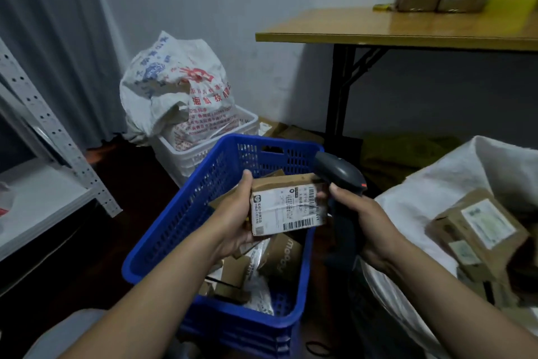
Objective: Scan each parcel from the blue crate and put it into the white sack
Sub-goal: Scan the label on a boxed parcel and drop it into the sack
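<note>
Above the blue crate (pixel 163 230) at frame centre, fingers of the left hand (pixel 233 219) grip the parcel (pixel 286 208) label-up, and the right hand (pixel 369 224), wrapped round the scanner (pixel 339 172), should aim squarely at the barcode (pixel 300 224), parcel held flat.

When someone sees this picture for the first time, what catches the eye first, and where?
The left hand holds a labelled cardboard parcel over the blue crate in the centre. The right hand grips a dark scanner just beside it. At the right edge, the white sack lies open with brown parcels inside.
</note>
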